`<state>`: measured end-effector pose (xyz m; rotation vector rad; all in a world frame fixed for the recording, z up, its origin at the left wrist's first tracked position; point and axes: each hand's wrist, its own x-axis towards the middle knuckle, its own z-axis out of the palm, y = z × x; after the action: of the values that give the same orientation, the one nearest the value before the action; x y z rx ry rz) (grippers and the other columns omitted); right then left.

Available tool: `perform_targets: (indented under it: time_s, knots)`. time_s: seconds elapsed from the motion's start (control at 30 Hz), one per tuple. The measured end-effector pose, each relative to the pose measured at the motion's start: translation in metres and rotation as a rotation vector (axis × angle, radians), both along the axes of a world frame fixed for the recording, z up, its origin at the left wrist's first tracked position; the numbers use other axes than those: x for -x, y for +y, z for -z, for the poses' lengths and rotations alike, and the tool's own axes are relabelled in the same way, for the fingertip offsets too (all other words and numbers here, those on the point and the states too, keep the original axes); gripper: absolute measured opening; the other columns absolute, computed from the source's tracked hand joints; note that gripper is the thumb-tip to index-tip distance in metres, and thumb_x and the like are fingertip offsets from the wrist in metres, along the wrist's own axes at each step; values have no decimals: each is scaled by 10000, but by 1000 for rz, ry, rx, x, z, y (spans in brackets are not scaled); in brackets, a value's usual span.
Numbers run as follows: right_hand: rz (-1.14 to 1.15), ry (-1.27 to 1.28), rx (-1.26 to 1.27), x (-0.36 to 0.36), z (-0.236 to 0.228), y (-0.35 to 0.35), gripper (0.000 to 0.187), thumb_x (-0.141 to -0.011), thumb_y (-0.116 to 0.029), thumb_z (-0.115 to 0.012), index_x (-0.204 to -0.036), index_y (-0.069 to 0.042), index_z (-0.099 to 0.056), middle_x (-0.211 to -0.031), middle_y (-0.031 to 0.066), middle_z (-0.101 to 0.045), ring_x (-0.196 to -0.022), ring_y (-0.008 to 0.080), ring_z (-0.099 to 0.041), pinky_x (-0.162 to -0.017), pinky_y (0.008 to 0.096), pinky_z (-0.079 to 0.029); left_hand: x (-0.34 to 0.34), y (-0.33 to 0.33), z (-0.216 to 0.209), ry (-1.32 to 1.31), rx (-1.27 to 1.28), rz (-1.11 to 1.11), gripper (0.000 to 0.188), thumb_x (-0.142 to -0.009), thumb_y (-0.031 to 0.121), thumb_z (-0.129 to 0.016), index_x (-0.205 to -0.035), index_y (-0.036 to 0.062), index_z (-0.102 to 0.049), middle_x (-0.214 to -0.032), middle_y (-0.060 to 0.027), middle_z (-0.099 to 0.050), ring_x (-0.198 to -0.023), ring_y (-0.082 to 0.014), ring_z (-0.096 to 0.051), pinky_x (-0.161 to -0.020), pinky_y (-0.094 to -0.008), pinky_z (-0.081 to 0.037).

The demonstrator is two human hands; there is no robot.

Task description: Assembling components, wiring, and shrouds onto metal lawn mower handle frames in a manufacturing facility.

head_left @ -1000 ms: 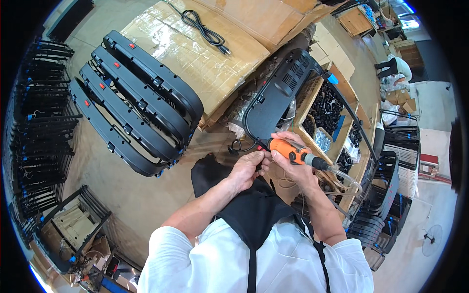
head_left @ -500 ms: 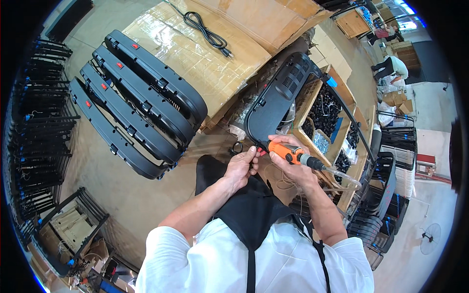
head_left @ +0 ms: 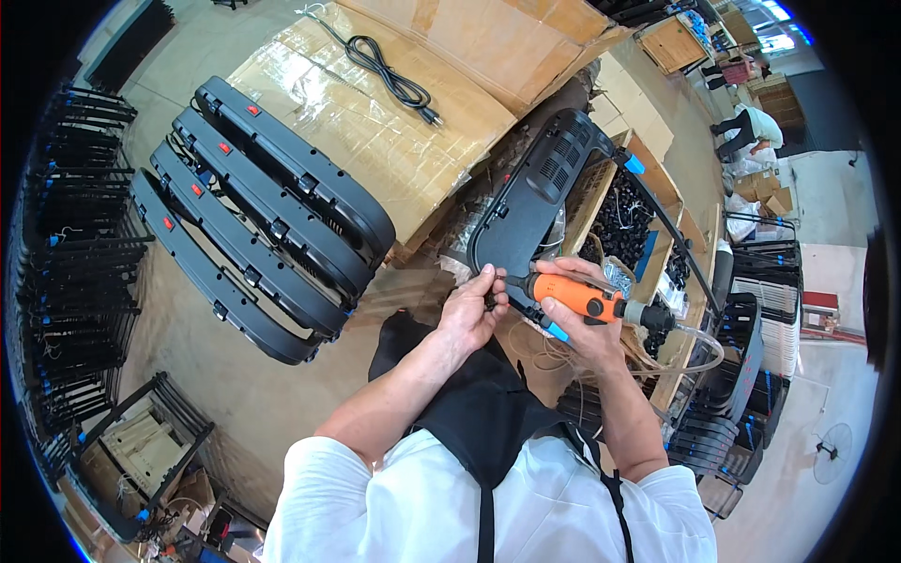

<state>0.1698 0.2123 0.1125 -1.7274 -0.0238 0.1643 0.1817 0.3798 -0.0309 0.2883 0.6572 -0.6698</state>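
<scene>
My right hand is wrapped round an orange power screwdriver with a dark nose and a clear hose at its rear. The tool lies almost level, its nose pointing left toward my left hand. That hand is closed, thumb and fingers pinched at the tool's tip around a small dark thing I cannot make out. Just beyond both hands leans a black plastic housing with vent slots near its far end. A blue-ended piece shows under the screwdriver.
Several black housings with red switches stand in a row at left. A coiled black cord lies on the cardboard. A wooden bin of small black parts and screws is at right. Another person bends over far right.
The screwdriver has shifted right and turned more level. A red piece by my left fingers no longer shows there. A red spot now shows on the housing's edge, and the blue-ended piece has come into sight.
</scene>
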Motion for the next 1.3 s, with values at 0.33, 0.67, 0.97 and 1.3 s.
perform_targets:
  time_s: [0.33,0.67,0.97,1.3]
  knots:
    - [-31,3,10,-33,-11,-1,548,-906,-20,-786,-1387,1,-524,-1378,188,-663,-1277,238,-640,-1119,395,-497,-31,-5,-4,9,199,-2,309,-1089,380,-599,-1188,96,-668,-826,25,-621,-746,-138,-600,-664,-267,-528]
    - [22,-20,61,-84,15,15,493,-892,1,-786,-1337,-7,-576,-1309,137,-698,-1179,180,-662,-1060,346,-527,-20,-10,-23,-152,-71,145,320,-1138,300,-494,-1231,29,-638,-1014,-62,-695,-856,-204,-677,-756,-332,-575]
    - [-117,-42,187,-103,31,22,408,-891,-2,-784,-1269,-19,-629,-1262,122,-709,-1156,199,-684,-1026,348,-554,-2,6,-12,-285,-269,237,272,-1138,295,-513,-1184,64,-649,-836,1,-575,-697,-126,-521,-622,-268,-421]
    - [-149,-45,226,-105,26,27,332,-889,-13,-790,-1201,-23,-677,-1246,105,-716,-1156,194,-682,-1022,357,-554,-11,28,-18,-328,-121,224,311,-1111,255,-585,-1281,12,-679,-1005,-19,-718,-837,-96,-658,-752,-256,-543]
